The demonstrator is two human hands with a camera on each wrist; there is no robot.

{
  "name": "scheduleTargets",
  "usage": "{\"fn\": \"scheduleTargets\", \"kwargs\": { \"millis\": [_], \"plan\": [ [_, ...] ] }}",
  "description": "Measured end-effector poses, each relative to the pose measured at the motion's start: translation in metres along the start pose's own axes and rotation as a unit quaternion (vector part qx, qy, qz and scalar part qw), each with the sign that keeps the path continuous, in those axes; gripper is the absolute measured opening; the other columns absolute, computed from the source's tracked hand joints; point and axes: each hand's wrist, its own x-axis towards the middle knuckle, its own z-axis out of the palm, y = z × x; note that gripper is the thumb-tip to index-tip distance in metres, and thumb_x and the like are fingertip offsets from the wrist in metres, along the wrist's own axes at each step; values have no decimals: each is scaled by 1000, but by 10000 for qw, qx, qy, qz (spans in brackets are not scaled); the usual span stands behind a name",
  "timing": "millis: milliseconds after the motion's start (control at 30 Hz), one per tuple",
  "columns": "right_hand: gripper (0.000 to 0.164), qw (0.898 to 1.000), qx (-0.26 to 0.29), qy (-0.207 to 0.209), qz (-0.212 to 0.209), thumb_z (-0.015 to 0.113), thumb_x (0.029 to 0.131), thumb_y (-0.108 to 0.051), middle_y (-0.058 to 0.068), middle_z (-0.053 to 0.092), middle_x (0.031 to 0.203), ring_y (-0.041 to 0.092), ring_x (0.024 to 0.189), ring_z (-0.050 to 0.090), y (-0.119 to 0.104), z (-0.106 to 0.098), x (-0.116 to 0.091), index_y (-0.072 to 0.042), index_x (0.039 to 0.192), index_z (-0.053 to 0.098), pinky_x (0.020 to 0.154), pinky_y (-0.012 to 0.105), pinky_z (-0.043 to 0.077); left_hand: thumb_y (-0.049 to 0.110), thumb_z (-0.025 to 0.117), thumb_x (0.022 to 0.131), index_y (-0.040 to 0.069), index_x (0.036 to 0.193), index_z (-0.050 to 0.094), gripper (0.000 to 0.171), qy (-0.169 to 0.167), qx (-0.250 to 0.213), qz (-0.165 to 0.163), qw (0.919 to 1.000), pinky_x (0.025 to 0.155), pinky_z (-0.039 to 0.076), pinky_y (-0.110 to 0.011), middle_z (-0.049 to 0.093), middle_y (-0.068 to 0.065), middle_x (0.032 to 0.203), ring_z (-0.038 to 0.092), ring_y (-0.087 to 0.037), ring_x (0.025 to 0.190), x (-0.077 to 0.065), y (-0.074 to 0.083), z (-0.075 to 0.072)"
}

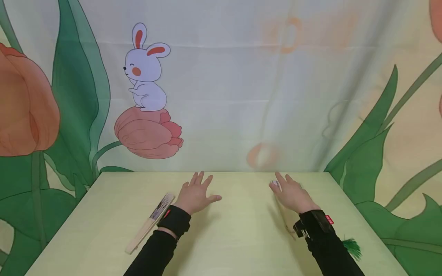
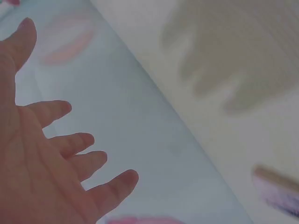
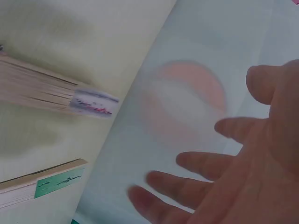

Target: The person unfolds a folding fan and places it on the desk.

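Note:
My left hand (image 1: 195,194) hovers with fingers spread and holds nothing. Beside it, on the left, a folded hand fan (image 1: 150,224) with pale slats and a patterned paper end lies slantwise on the table; that end also shows blurred as a fan (image 2: 279,192) in the left wrist view. My right hand (image 1: 293,193), fingers extended and empty, is above two more folded fans, which it and the forearm mostly hide in the head view. The right wrist view shows one fan with a white and pink floral end (image 3: 93,101) and another with a green end (image 3: 58,181).
A pale yellow table (image 1: 238,237) bears the fans. A green tassel (image 1: 353,248) pokes out beside the right forearm. Behind the table's far edge hangs a curtain (image 1: 221,84) printed with tulips, leaves and a rabbit. Black bands (image 1: 176,221) circle both wrists.

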Motion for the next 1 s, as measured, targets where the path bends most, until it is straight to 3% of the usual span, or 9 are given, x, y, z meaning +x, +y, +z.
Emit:
{"fn": "scheduleTargets", "kwargs": {
  "millis": [133, 267, 433, 600, 700, 867, 1000],
  "plan": [
    [72, 9998, 150, -72, 110, 43, 104, -40, 40, 35, 142, 53, 129, 37, 9, 7, -5, 9, 151, 18, 101, 64, 34, 60, 60, 89, 11, 146, 45, 78, 37, 56, 367, 9993, 106, 32, -59, 35, -20, 152, 26, -37, 143, 17, 34, 23],
    [68, 9995, 96, -103, 267, 55, 100, -27, 40, 46, 132, 51, 121, 48, 18, 15, -10, 17, 143, 26, 98, 60, 40, 57, 60, 91, 11, 140, 53, 68, 74, 193, 756, 9969, 100, 41, -55, 46, -16, 145, 37, -34, 137, 31, 70, 46],
    [63, 9983, 58, -151, 559, 60, 96, -23, 39, 50, 127, 49, 118, 51, 30, 21, -16, 19, 137, 36, 95, 58, 42, 47, 65, 92, 15, 129, 62, 50, 116, 550, 1167, 9916, 90, 48, -47, 57, -9, 132, 49, -28, 126, 46, 113, 66],
    [58, 9958, 73, -239, 877, 62, 95, -24, 35, 54, 125, 46, 115, 54, 41, 26, -19, 17, 132, 44, 94, 57, 44, 41, 70, 90, 18, 125, 65, 42, 68, 951, 1429, 9851, 87, 49, -44, 60, -5, 127, 54, -24, 119, 64, 152, 79],
    [54, 9935, 132, -339, 1076, 63, 94, -23, 31, 58, 121, 40, 107, 59, 43, 31, -21, 16, 128, 49, 90, 55, 47, 39, 73, 88, 20, 123, 65, 41, 69, 1109, 1513, 9822, 85, 50, -42, 62, -4, 125, 56, -22, 116, 74, 168, 86],
    [40, 9915, 178, -425, 1216, 61, 94, -25, 16, 61, 91, 28, 77, 56, 45, 40, -22, 11, 113, 59, 70, 42, 49, 28, 72, 90, 23, 121, 67, 32, 149, 1365, 1815, 9737, 80, 51, -38, 65, -1, 118, 59, -20, 108, 87, 188, 100],
    [30, 9944, 18, -318, 1010, 55, 94, -24, 12, 59, 81, 26, 69, 53, 48, 44, -21, 5, 96, 63, 66, 43, 48, 20, 67, 92, 29, 120, 68, 30, 55, 1663, 1989, 9658, 82, 49, -37, 63, 2, 117, 57, -17, 109, 101, 198, 115]
  ]
}}
